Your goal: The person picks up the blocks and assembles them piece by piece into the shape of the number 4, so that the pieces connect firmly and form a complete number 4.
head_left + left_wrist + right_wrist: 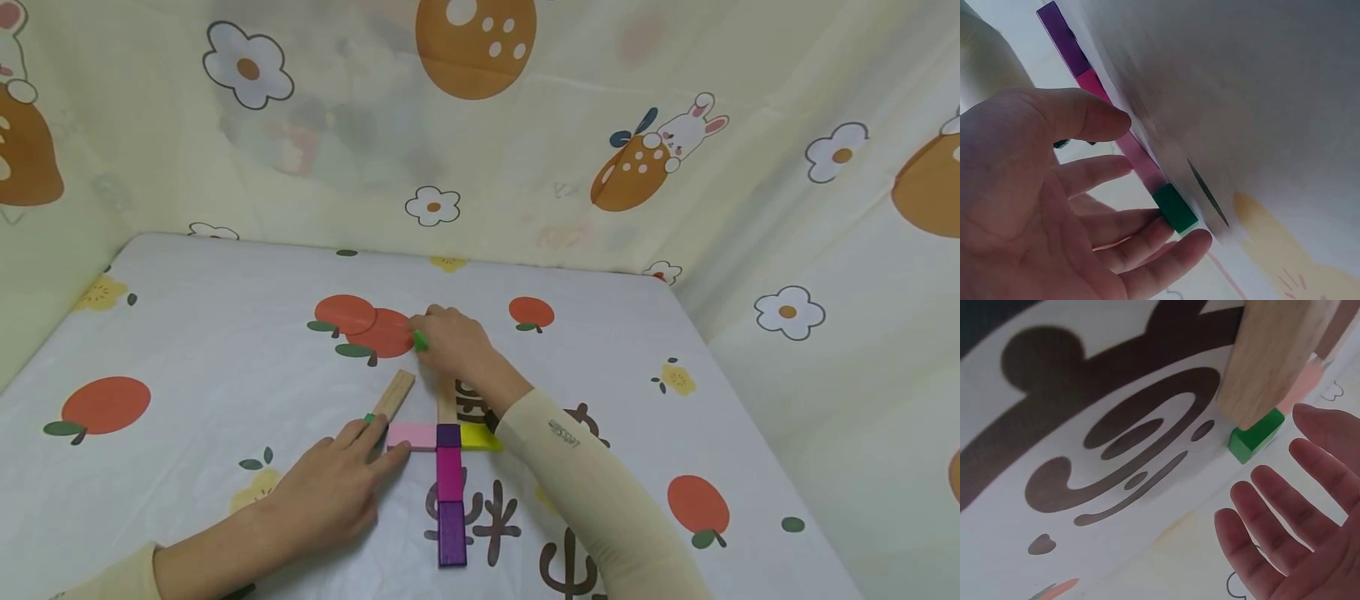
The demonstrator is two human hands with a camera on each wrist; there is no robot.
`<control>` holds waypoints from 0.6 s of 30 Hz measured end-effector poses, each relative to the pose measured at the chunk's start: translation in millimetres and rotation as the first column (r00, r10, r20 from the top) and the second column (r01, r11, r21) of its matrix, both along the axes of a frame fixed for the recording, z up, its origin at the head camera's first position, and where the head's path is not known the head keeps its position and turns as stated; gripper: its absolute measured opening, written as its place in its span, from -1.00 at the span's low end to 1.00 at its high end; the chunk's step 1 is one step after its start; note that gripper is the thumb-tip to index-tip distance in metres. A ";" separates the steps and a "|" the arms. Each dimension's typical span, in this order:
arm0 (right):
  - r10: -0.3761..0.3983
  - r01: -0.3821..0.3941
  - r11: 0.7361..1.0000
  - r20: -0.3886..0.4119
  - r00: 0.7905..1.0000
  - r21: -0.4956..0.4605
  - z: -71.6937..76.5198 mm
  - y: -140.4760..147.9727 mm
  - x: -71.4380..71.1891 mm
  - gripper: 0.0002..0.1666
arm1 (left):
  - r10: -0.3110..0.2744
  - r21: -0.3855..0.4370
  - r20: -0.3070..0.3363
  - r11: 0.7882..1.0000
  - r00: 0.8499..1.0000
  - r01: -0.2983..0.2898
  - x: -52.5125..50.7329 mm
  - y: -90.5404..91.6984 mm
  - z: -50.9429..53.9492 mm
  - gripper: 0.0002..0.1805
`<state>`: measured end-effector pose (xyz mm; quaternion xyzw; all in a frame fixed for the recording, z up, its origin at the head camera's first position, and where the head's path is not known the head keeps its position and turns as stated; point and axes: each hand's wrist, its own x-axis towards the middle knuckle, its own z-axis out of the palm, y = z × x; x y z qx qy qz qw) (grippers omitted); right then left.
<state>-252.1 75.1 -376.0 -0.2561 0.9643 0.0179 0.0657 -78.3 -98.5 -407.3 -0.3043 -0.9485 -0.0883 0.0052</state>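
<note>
Colored blocks form a cross on the white cloth: a pink block (412,437), a small dark purple block (448,435), a yellow block (480,437), a magenta block (450,475) and a purple block (452,533). My left hand (330,483) rests beside the pink block, index fingertip against it. Other left fingertips touch a dark green block (1175,207) by a slanting plain wooden block (395,393). At the far end of another wooden block (1272,356), my right hand (1297,531) has its fingers extended beside a bright green block (1255,436); contact is unclear.
The tablecloth (225,333) carries printed fruit, flowers and dark figures. A patterned curtain (337,167) hangs behind the table and along both sides. My right forearm (600,492) crosses above the right side of the blocks, partly covering the yellow one.
</note>
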 end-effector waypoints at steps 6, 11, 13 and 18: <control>-0.001 0.001 1.000 0.014 1.000 0.023 -2.2 -2.4 -2.3 -0.48 | -0.004 0.008 -0.022 1.000 1.000 0.004 0.5 -0.5 -1.1 -0.38; -0.006 0.005 1.000 0.012 1.000 0.030 -3.8 -4.8 -3.3 -0.50 | -0.009 0.010 -0.040 1.000 0.999 0.009 0.7 -1.1 -1.5 -0.38; -0.010 0.010 0.999 0.010 1.000 0.030 -5.0 -5.0 -4.4 -0.51 | -0.011 0.009 -0.044 1.000 0.999 0.012 0.7 -1.2 -1.6 -0.38; -0.008 0.007 1.000 0.004 1.000 0.023 -7.2 -4.3 -8.4 -0.54 | -0.009 0.003 -0.027 1.000 1.000 0.009 0.8 -0.8 -1.3 -0.37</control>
